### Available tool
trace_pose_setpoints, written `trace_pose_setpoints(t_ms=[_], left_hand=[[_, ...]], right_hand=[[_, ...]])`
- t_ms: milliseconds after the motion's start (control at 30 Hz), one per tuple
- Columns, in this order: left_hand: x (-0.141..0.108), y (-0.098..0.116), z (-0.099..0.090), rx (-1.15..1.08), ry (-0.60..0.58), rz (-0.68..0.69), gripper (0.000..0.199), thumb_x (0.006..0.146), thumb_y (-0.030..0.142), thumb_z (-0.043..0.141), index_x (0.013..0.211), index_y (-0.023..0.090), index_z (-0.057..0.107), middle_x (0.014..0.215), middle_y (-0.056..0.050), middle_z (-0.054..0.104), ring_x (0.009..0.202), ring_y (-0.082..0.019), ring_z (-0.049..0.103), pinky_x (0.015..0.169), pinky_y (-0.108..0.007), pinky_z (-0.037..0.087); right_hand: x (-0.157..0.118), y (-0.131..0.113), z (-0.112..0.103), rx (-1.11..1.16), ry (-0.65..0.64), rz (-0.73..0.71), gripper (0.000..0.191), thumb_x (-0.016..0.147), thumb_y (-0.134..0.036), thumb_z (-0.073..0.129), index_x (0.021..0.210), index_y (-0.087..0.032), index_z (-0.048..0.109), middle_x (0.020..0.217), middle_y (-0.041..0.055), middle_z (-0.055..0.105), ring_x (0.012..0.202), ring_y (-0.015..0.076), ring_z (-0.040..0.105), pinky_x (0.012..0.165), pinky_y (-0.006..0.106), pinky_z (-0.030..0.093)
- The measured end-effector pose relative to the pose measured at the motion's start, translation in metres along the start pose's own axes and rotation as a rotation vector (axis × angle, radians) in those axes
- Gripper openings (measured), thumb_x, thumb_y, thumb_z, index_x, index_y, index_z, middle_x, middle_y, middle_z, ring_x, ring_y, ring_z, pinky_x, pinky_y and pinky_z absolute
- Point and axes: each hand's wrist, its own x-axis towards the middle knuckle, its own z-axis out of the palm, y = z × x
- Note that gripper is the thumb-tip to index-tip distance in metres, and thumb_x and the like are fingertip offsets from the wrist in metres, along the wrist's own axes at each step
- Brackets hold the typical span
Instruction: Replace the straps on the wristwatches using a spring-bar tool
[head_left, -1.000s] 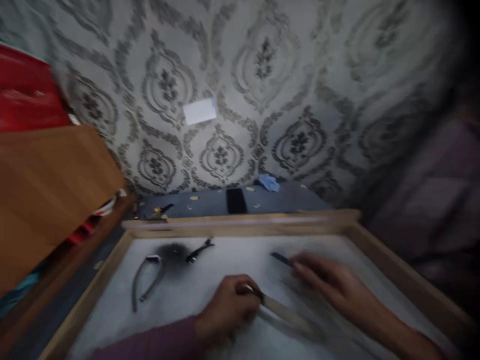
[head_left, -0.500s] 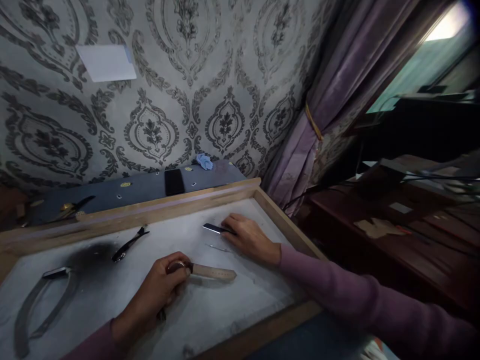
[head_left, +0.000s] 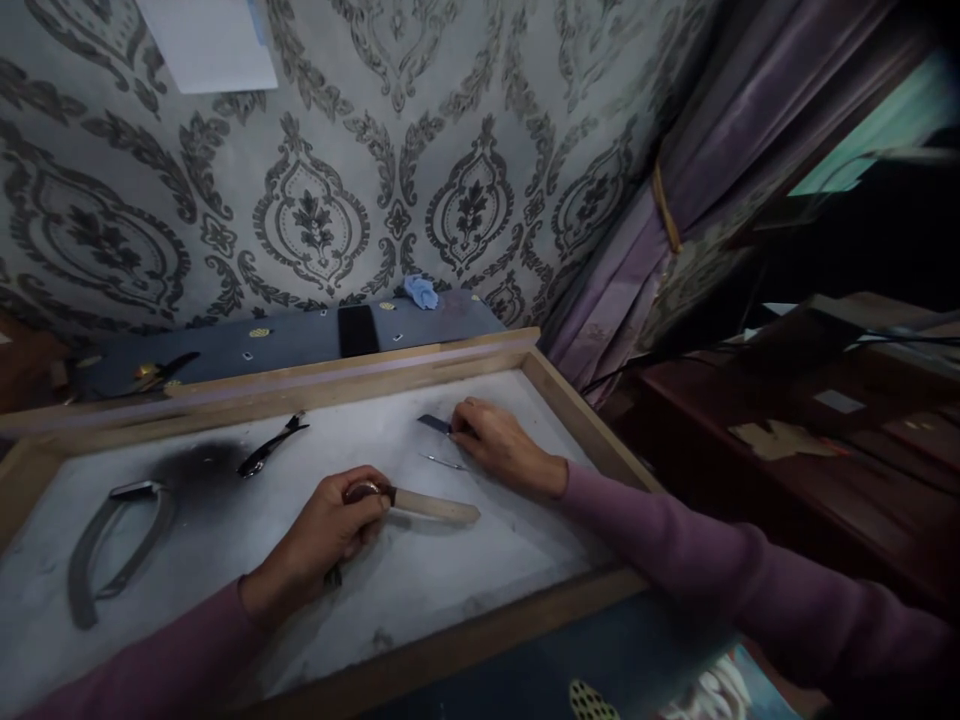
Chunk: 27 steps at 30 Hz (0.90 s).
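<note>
My left hand [head_left: 337, 525] is closed around a wristwatch [head_left: 363, 490], whose round case shows between thumb and fingers. Its pale, light-brown strap [head_left: 435, 505] sticks out to the right, back side up; the rest of the watch is hidden in the palm. Up and to the right, my right hand [head_left: 504, 445] pinches a flat, dark, blade-like tool [head_left: 433, 424] at one end. Just below that tool lies a thin, curved metal piece [head_left: 442, 461], apart from the fingers. All this is over the white bottom of a wooden tray [head_left: 397, 375].
At the tray's left stands a watch with a grey band [head_left: 97, 550]. A dark, shiny, narrow tool [head_left: 270, 447] lies near the back. Behind the rim are a black phone [head_left: 358, 331], a crumpled blue cloth [head_left: 421, 292] and a knife-like black item [head_left: 176, 369]. Curtain and reddish-brown desk stand right.
The view has tilted down and shifted slightly left. The blade-like tool has turned a little in my right hand and no longer glints along its edge. My left hand keeps hold of the wristwatch.
</note>
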Motion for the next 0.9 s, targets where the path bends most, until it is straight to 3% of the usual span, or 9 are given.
trace_pose_setpoints(t_ms=[200, 433, 700, 800, 900], left_hand=[[0.002, 0.0, -0.001, -0.007, -0.012, 0.006, 0.011, 0.072, 0.026, 0.059, 0.078, 0.018, 0.055, 0.046, 0.01, 0.042, 0.036, -0.003, 0.021, 0.036, -0.019, 0.01], [0.0, 0.002, 0.001, -0.023, -0.014, -0.006, 0.013, 0.07, 0.028, 0.06, 0.077, 0.018, 0.054, 0.044, 0.011, 0.041, 0.034, -0.002, 0.019, 0.034, -0.018, 0.008], [0.001, -0.001, 0.0, -0.04, -0.017, 0.001, 0.013, 0.072, 0.027, 0.06, 0.08, 0.018, 0.056, 0.045, 0.01, 0.041, 0.034, -0.003, 0.021, 0.035, -0.019, 0.008], [0.0, 0.001, 0.001, -0.031, -0.022, -0.005, 0.012, 0.071, 0.027, 0.059, 0.079, 0.018, 0.055, 0.045, 0.01, 0.042, 0.035, -0.003, 0.02, 0.035, -0.019, 0.008], [0.0, 0.001, 0.001, -0.044, -0.024, -0.009, 0.011, 0.07, 0.026, 0.059, 0.077, 0.019, 0.055, 0.045, 0.011, 0.04, 0.035, -0.003, 0.02, 0.034, -0.019, 0.008]], right_hand=[[0.0, 0.001, 0.003, 0.042, 0.02, -0.004, 0.019, 0.082, -0.007, 0.057, 0.1, -0.013, 0.055, 0.081, 0.004, 0.061, 0.068, 0.0158, 0.054, 0.062, 0.026, 0.038], [-0.017, -0.013, -0.001, -0.047, -0.069, -0.122, 0.002, 0.088, -0.017, 0.057, 0.088, -0.015, 0.057, 0.087, 0.0059, 0.06, 0.078, 0.0179, 0.055, 0.07, 0.028, 0.041], [-0.019, -0.02, 0.005, -0.058, -0.127, -0.153, 0.012, 0.088, -0.008, 0.047, 0.081, -0.016, 0.053, 0.086, 0.0081, 0.058, 0.08, 0.0181, 0.054, 0.073, 0.03, 0.043], [-0.019, -0.019, 0.002, 0.205, -0.145, -0.14, 0.009, 0.09, -0.014, 0.048, 0.082, -0.017, 0.05, 0.079, 0.0033, 0.056, 0.071, 0.0143, 0.05, 0.066, 0.027, 0.041], [-0.019, -0.024, -0.005, 0.753, -0.263, -0.059, 0.014, 0.092, -0.029, 0.052, 0.086, -0.016, 0.051, 0.074, -0.0003, 0.053, 0.064, 0.011, 0.047, 0.058, 0.024, 0.038]])
